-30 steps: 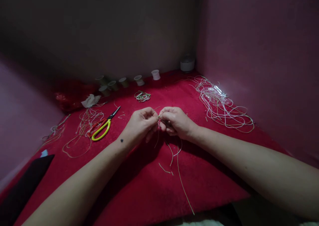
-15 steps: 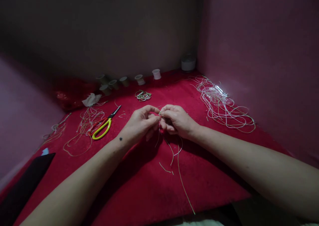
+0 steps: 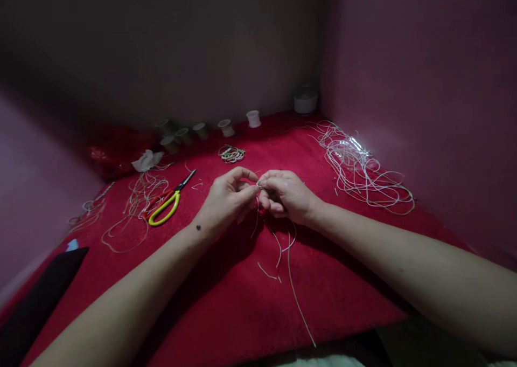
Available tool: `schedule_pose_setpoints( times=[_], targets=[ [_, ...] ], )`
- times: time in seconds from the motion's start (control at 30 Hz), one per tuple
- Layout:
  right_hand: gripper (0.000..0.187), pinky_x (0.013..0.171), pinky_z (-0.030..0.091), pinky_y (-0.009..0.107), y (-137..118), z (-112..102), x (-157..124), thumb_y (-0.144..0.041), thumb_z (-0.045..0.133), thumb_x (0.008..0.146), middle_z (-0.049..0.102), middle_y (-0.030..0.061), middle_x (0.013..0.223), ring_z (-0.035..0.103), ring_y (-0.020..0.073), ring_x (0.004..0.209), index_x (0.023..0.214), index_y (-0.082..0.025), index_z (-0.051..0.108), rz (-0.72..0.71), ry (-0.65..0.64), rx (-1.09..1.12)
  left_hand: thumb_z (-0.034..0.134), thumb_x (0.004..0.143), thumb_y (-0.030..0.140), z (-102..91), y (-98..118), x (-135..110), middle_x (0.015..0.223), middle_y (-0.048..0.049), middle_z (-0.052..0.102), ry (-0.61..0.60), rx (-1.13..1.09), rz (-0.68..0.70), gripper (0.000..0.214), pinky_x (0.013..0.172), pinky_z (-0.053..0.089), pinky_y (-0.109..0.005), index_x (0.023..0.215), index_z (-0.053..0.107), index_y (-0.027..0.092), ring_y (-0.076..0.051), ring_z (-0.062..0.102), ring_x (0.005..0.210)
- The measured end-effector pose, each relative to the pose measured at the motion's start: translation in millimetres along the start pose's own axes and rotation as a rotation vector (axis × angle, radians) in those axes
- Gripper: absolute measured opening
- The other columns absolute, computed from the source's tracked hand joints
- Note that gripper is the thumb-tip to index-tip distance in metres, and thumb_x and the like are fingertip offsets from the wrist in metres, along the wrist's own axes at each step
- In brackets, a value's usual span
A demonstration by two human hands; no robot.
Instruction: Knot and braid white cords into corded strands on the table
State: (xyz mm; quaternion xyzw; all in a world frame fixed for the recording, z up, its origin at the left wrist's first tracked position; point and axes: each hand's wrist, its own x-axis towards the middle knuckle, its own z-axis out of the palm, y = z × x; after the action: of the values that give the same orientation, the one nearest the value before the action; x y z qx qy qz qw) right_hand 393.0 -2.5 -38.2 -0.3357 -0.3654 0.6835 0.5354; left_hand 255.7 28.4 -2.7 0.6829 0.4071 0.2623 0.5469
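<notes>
My left hand [image 3: 234, 194] and my right hand [image 3: 285, 194] meet over the middle of the red cloth [image 3: 226, 313]. Both pinch thin cord [image 3: 301, 305] at their fingertips, where a small loop shows between them. Pale and tan ends of it hang below the fingers, and one long tan end runs down toward the cloth's front edge. How the cord is knotted or crossed inside the fingers is too small to tell. Short cut pieces of cord [image 3: 266, 271] lie on the cloth below my hands.
Scissors [image 3: 165, 209] with yellow and red handles lie left, beside tangled cords [image 3: 137, 205]. Several thread spools [image 3: 226, 128] stand at the back near a coiled bundle of cord [image 3: 231, 153]. Right is a big heap of cords [image 3: 363, 178]; a jar [image 3: 305, 102] stands in the corner.
My left forefinger and thumb have parted slightly, and a small loop of cord shows more plainly between the hands. My right hand has hardly moved.
</notes>
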Motion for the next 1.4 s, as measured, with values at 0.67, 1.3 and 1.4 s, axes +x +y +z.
schedule_pose_setpoints(
  times=[0.67, 1.3, 1.4],
  targets=[
    [0.007, 0.028, 0.019, 0.015, -2.1, 3.8, -1.3, -0.012, 0.041, 0.074, 0.053, -0.0028, 0.046, 0.031, 0.0043, 0.029, 0.072, -0.017, 0.045, -0.006, 0.026, 0.029, 0.059, 0.076, 0.02, 0.3, -1.0, -1.5, 0.049, 0.0035, 0.055, -0.009, -0.159, -0.055, 0.01, 0.027, 0.023, -0.015, 0.075, 0.05, 0.016, -0.004, 0.036, 0.028],
    [0.006, 0.029, 0.023, 0.016, -3.5, 2.9, -2.4, -0.016, 0.04, 0.077, 0.055, -0.0015, 0.048, 0.034, 0.0046, 0.031, 0.075, -0.017, 0.045, -0.029, -0.011, 0.044, 0.061, 0.076, 0.021, 0.5, 4.5, -3.0, 0.051, 0.0028, 0.057, -0.029, -0.239, -0.069, 0.013, 0.028, 0.024, -0.015, 0.071, 0.05, 0.016, -0.002, 0.033, 0.028],
    [0.005, 0.029, 0.023, 0.016, -3.6, 2.4, -2.3, -0.016, 0.041, 0.076, 0.055, -0.001, 0.048, 0.036, 0.005, 0.031, 0.076, -0.017, 0.046, -0.023, 0.002, 0.036, 0.061, 0.076, 0.022, 0.3, 3.5, -2.5, 0.051, 0.0029, 0.057, -0.027, -0.238, -0.066, 0.013, 0.028, 0.025, -0.015, 0.072, 0.05, 0.016, -0.002, 0.033, 0.028]
  ],
)
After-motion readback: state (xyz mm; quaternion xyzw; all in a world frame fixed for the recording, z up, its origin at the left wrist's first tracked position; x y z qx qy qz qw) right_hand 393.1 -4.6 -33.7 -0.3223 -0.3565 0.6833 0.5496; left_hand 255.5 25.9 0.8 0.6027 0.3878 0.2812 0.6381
